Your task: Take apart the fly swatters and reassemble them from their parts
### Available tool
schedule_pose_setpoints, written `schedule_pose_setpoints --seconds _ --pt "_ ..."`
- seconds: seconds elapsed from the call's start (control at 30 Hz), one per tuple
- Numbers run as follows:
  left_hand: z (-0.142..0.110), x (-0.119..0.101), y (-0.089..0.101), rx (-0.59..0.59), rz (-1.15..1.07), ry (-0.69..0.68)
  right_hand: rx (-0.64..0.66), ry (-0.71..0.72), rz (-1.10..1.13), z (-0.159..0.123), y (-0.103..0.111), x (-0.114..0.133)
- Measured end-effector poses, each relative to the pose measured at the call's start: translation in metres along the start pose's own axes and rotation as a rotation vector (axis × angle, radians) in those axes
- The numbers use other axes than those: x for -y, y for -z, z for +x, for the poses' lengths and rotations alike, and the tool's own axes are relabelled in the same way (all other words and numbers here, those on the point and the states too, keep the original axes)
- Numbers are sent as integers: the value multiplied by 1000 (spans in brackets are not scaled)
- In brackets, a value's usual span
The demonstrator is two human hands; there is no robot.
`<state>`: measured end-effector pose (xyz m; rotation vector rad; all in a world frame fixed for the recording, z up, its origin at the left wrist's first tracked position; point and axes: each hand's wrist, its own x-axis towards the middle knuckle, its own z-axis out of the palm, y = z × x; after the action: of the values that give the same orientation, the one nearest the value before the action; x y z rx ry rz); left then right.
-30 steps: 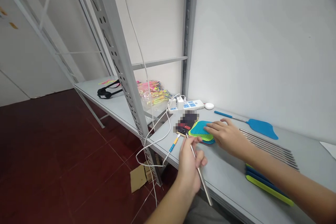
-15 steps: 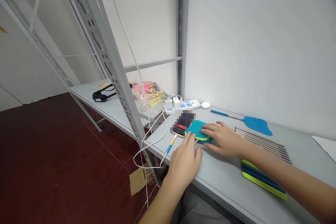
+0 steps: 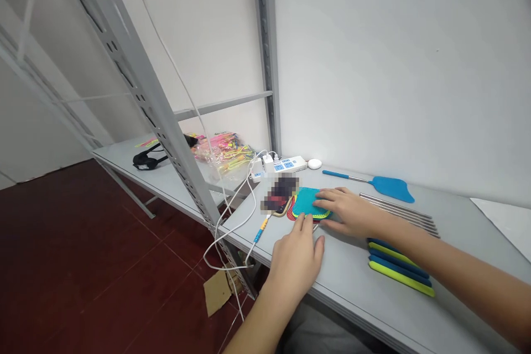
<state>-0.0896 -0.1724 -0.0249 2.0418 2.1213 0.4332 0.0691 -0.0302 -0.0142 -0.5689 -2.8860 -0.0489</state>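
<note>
Grey worktop (image 3: 344,274), smooth, backed by a plain white wall (image 3: 373,66); dark red tiled floor (image 3: 103,265) at left. Slotted metal upright (image 3: 143,88) stands between it and a second grey shelf (image 3: 174,193). There, a clear, crinkled plastic bag (image 3: 224,155) holds tangled pink and yellow strands.

Mesh stack (image 3: 307,199) lies mid-worktop: thin, rounded, perforated sheets, teal uppermost, yellow-green and red edges below. Left hand (image 3: 294,254) at its near edge, thumb apart; a metal rod (image 3: 316,227) barely shows beside it, grip cannot be told. Right hand (image 3: 346,213) spread loosely over the right side.

Farther right: blue swatter (image 3: 392,187), flat-headed; nearer, slim shiny rods (image 3: 400,214) in a row, then blue and yellow-green handles (image 3: 398,268).
</note>
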Motion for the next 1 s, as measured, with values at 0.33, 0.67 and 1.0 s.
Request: schedule_pose_setpoints --seconds 0.33,0.67,1.0 --pt "-2 7 8 -59 -89 26 4 -21 3 12 -3 5" --pt "-4 -51 39 -136 -1681 -66 -116 -261 505 -59 49 62" --pt "51 -134 13 127 -2430 231 -216 -730 954 -128 52 89"
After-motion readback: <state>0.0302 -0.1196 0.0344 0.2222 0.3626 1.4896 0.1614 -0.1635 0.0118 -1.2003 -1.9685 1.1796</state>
